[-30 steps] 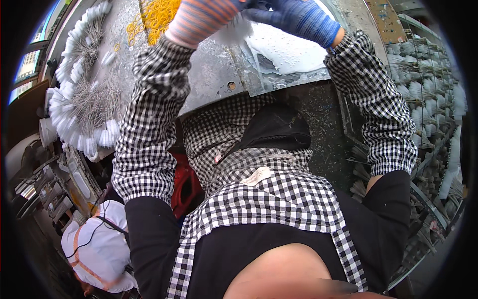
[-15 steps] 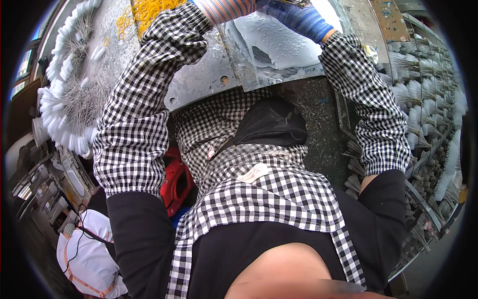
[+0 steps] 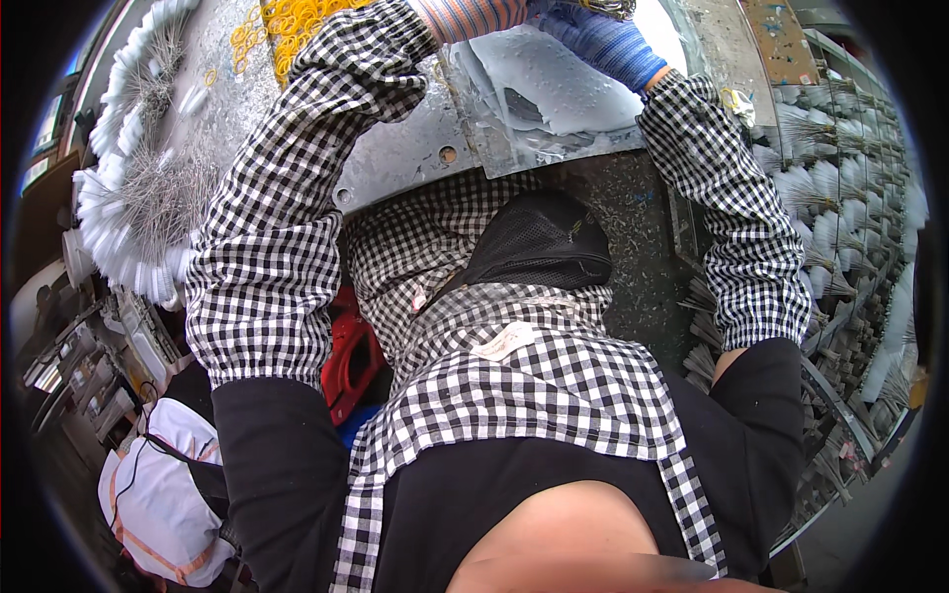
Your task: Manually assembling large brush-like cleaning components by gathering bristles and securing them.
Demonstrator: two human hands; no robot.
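At the top edge, my left hand (image 3: 473, 15) wears a glove striped in orange, white and blue; its fingertips run out of the picture. Against it, my right hand (image 3: 605, 44) in a blue striped glove is closed beside a bundle of thin grey wires (image 3: 615, 7), which is mostly cut off by the edge. Both hands hover over a grey metal worktop (image 3: 400, 158) with a clear sheet (image 3: 514, 148) on it, where a white patch (image 3: 573, 94) spreads under the right hand.
Yellow rubber bands (image 3: 297, 35) lie in a heap beside my left sleeve. White-bristled wire brushes (image 3: 129, 217) are piled at the left, and more brushes (image 3: 840, 208) fill a rack at the right. Low on the left are a red plastic thing (image 3: 351, 356) and another person (image 3: 163, 484).
My left hand and sleeve have shifted slightly right. The right hand has edged right too, and more of the wire bundle shows. The person at lower left has moved a little left.
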